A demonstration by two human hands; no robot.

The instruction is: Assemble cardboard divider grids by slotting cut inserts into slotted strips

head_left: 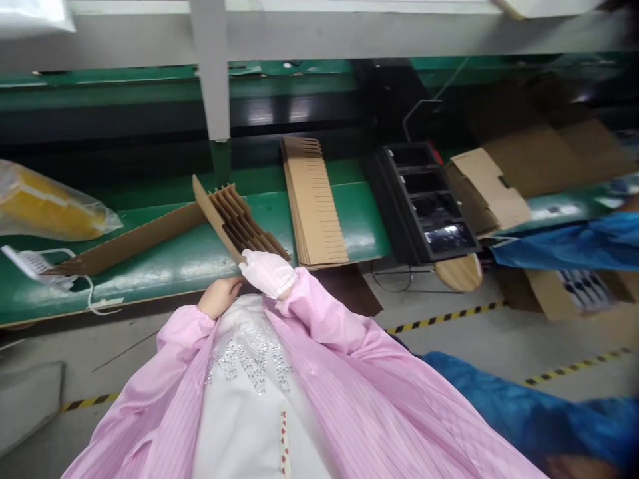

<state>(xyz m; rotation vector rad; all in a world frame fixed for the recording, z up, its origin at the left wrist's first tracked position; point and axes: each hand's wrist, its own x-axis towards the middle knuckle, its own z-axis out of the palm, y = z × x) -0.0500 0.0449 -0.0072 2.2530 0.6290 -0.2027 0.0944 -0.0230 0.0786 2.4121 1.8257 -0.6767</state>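
Head view: right hand (pixel 267 272) holding cardboard divider (pixel 245 221); left hand (pixel 219 297) partly hidden, grip unclear.

A yellow item (pixel 50 206) in a clear plastic bag (pixel 110 219) lay toward the left of the green bench (pixel 362 213); a black compartmented bin (pixel 393 213) stood farther right, beside a cardboard box (pixel 492 189); black-and-yellow tape (pixel 444 319) striped the grey floor (pixel 479 342).
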